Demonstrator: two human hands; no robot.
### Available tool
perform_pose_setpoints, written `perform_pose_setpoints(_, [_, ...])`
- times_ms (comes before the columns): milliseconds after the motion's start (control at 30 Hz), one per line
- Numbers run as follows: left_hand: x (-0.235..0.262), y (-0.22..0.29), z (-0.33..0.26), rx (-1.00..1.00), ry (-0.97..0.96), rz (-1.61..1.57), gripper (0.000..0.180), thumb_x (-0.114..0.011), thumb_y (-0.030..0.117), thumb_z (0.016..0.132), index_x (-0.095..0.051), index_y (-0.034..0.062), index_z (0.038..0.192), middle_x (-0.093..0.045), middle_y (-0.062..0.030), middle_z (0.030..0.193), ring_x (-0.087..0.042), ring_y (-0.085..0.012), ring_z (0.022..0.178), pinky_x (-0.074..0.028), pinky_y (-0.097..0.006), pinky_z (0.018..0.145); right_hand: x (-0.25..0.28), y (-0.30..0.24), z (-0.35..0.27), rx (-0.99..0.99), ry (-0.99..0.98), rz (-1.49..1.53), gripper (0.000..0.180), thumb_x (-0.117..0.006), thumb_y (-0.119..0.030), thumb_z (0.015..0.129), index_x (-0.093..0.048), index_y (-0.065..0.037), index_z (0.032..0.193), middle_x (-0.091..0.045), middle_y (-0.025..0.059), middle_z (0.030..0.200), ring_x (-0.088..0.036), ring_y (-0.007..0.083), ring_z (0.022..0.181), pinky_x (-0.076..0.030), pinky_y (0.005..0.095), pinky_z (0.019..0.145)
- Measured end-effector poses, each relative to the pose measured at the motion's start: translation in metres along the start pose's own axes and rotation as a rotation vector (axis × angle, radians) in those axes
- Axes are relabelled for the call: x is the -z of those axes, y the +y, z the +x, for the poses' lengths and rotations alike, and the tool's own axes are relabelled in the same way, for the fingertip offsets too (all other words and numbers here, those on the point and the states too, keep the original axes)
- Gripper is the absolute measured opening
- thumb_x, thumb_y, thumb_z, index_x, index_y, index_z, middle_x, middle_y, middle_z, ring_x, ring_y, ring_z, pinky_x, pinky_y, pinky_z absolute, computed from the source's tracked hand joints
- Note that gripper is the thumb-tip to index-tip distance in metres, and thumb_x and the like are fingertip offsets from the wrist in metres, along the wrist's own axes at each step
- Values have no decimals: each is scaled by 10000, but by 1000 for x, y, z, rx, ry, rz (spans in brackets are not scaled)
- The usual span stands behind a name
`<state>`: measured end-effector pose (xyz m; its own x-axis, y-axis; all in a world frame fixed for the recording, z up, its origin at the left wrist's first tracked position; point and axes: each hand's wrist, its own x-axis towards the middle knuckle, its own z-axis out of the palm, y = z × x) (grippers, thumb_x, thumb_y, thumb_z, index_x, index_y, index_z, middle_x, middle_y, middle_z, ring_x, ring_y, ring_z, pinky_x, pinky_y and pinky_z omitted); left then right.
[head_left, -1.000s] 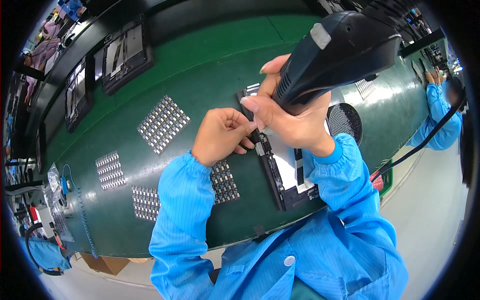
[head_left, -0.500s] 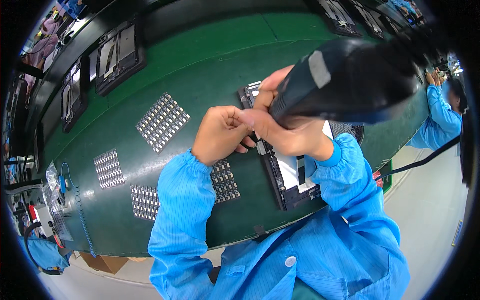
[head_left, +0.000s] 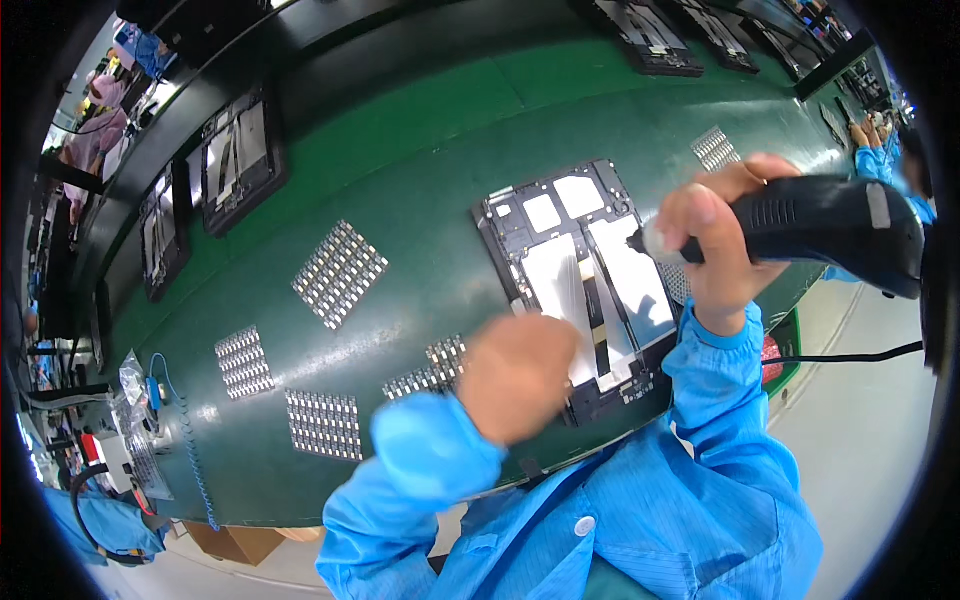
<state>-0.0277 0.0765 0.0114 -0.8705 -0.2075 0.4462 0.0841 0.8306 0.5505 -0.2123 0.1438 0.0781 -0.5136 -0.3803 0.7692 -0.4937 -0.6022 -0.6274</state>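
Right hand (head_left: pixel 715 235) wraps the black power tool (head_left: pixel 835 225) by the uncovered tablet's (head_left: pixel 635 295) two-o'clock edge, left hand (head_left: pixel 520 375), blurred, grip unreadable, covers seven, green bench (head_left: pixel 430 150) leaving room toward eleven!

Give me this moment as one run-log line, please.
opened device: on green bench; left hand: blurred, grip unclear, near opened device; right hand: holding black handheld tool; component sheets: on green bench

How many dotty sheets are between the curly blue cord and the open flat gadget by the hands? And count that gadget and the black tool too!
Dotty sheets: 4, one right by the left hand
Open flat gadget: 1
Black tool: 1, in the right hand
Total: 6
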Motion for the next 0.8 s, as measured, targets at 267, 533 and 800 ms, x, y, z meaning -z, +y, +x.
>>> perform_pose_setpoints(267, [-29,-6,2,-37,3,196,418,-718,111,678,-581,-19,1052,-591,-183,1087,-570,-340,1030,-448,-431,905,29,10,-22,-131,113,-105,434,-614,136,745,-410,17,1109,-556,71,622,-535,110,504,-456,239,480])
perform_pose_setpoints(533, [36,-143,103,422,99,851,399,-597,124,778,-515,-15,1143,-506,-180,1239,-459,-325,1174,-402,-427,952,24,27,-49,-357,-153,-14,437,-619,113,768,-377,-7,1112,-520,37,610,-516,89,518,-420,218,491])
perform_pose_setpoints(800, [143,-192,56,653,-177,1160,534,-681,69,616,-514,46,1123,-490,-116,1240,-462,-286,1153,-421,-435,882,35,36,-47,-403,-85,-63,333,-687,27,733,-496,-1,1005,-458,-38,527,-431,29,463,-348,209,446])
